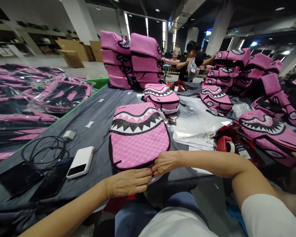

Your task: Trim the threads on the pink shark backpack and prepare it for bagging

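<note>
A pink checked backpack (140, 138) with a black-and-white shark-mouth print lies flat on the dark cloth-covered table in front of me. My right hand (166, 163) is closed in a pinch at its near edge, fingers curled down against the rim. My left hand (132, 181) meets it from the left, just below that edge, with its fingers pressed together and the tips beside those of my right hand. What lies between the left fingertips is hidden. A smaller pink shark-print bag (162, 97) rests right behind the backpack.
Left on the table are a white power bank (81, 161), a phone (53, 177) and black cables (43, 151). Clear plastic bags (194, 120) and a red tape dispenser (223, 144) lie right. Stacked pink bags (145, 59) stand behind; another person (191, 62) is farther back.
</note>
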### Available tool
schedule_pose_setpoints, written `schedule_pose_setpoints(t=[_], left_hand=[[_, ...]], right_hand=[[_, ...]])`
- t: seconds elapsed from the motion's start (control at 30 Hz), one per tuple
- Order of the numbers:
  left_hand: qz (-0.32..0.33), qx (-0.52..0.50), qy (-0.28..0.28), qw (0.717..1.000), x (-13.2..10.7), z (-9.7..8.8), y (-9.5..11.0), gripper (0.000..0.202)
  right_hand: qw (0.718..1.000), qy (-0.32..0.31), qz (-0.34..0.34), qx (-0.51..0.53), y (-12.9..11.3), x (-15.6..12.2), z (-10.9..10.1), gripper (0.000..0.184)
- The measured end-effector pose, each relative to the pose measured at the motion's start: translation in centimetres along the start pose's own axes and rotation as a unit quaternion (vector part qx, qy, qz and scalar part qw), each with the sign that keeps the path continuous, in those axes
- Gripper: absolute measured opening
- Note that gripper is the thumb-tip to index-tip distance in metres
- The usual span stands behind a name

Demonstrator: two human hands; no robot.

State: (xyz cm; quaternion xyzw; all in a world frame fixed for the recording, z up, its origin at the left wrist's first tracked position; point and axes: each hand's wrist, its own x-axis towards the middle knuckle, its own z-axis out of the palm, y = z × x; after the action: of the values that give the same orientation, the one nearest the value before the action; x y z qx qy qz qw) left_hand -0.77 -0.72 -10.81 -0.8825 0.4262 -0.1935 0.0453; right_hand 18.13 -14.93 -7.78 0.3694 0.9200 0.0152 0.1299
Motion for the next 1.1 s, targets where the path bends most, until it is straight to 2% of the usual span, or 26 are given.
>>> schedule_pose_setpoints(t=[0.07,0.13,0.23,0.4,0.47,0.57,0.7,0.8,0.87,0.9,0.97,1.03,1.07,1.1], left_hand=[[-0.004,0.003,-0.014,1.000,-0.3,0.3,0.2,0.020],[-0.009,0.022,-0.003,1.000,-0.7,0.6,0.4,0.020],[-0.027,0.046,0.026,0.998,-1.2,0.6,0.8,0.017],[-0.040,0.030,0.009,0.999,-1.6,1.0,2.1,0.015],[-0.066,0.050,0.026,0.996,-2.0,1.5,2.9,0.014],[-0.116,0.087,0.072,0.987,-2.6,2.2,4.6,0.017],[-0.179,0.134,0.108,0.969,-2.3,2.7,6.7,0.022],[-0.253,0.120,0.152,0.948,-0.3,3.4,7.2,0.020],[-0.356,0.049,0.131,0.924,1.5,4.0,6.7,0.020],[-0.408,0.004,0.099,0.907,2.3,4.4,6.3,0.020],[-0.481,-0.091,0.019,0.872,3.5,4.8,5.5,0.032],[-0.496,-0.172,-0.034,0.851,4.0,4.8,4.9,0.041],[-0.491,-0.202,-0.047,0.846,4.1,4.7,4.7,0.044],[-0.488,-0.229,-0.055,0.841,4.1,4.6,4.7,0.046]], right_hand=[[0.999,-0.038,0.013,0.014,0.1,0.5,-0.4,0.017],[0.998,-0.053,0.031,0.010,0.1,0.7,-0.5,0.015],[0.999,-0.035,0.032,-0.004,0.2,1.1,-0.2,0.013],[0.999,-0.036,0.005,-0.003,0.3,1.3,0.3,0.024],[0.999,-0.035,0.009,-0.021,-0.2,0.4,0.4,0.023],[0.996,0.039,0.043,-0.062,-2.0,-2.0,1.6,0.018],[0.965,0.180,0.173,-0.081,-5.3,-4.3,6.3,0.010],[0.921,0.278,0.270,-0.051,-7.9,-3.6,10.7,0.015],[0.880,0.346,0.326,0.013,-9.5,-2.5,12.7,0.019],[0.849,0.382,0.361,0.062,-10.2,-1.9,13.2,0.018],[0.760,0.445,0.441,0.174,-11.3,-1.2,13.3,0.011],[0.661,0.483,0.510,0.264,-11.5,-0.9,12.5,0.003],[0.626,0.491,0.532,0.290,-11.2,-0.8,11.8,0.003],[0.611,0.485,0.545,0.306,-10.8,-0.8,11.0,0.006]])
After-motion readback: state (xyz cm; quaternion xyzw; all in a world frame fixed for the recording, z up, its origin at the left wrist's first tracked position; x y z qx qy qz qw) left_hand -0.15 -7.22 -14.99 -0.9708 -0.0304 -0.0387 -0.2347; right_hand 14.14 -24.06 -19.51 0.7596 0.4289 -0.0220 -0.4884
